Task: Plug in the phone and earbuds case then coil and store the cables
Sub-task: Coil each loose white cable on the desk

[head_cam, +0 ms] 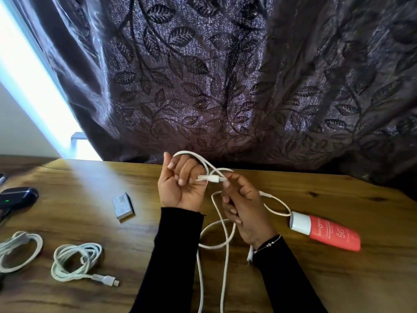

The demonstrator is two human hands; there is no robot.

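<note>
Coiling the thin white charging cable [215, 224] above the wooden tabletop [316, 279]

Our left hand [180, 188] holds a loop around its fingers; our right hand [242, 204], beside it, pinches the plug end, slack trailing down toward us.

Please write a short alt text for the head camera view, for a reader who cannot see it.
Two hands in black sleeves wind a white cable above a wooden table: the left hand has a loop around its fingers, the right hand pinches the cable. Two coiled white cables lie at left, a red tube at right.
</note>
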